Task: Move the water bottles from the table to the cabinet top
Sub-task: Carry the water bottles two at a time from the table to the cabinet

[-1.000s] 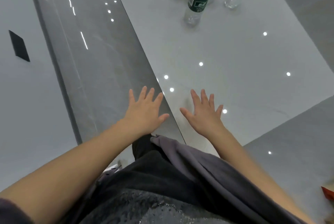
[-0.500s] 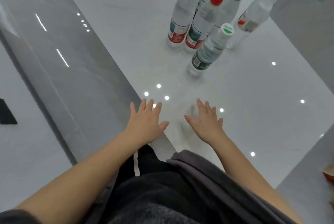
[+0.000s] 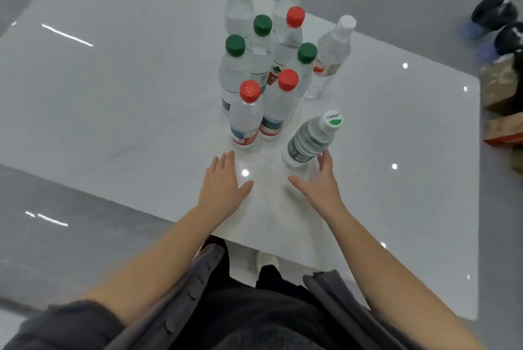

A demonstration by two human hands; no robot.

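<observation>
Standing clustered on the glossy white worktop (image 3: 127, 100), clear ribbed plastic bottles (image 3: 271, 67) carry green, red and white caps. Left hand (image 3: 223, 182) and right hand (image 3: 321, 182), both spread open and empty, now reach nearer; right fingertips (image 3: 325, 155) almost touch the nearest bottle (image 3: 310, 140).

- table (image 3: 119, 89): glossy white
- bottles (image 3: 256, 67): clear; caps green or red, one white
- nearest bottle (image 3: 310, 141): dark grey label, white-green cap
- floor (image 3: 56, 225): grey
</observation>
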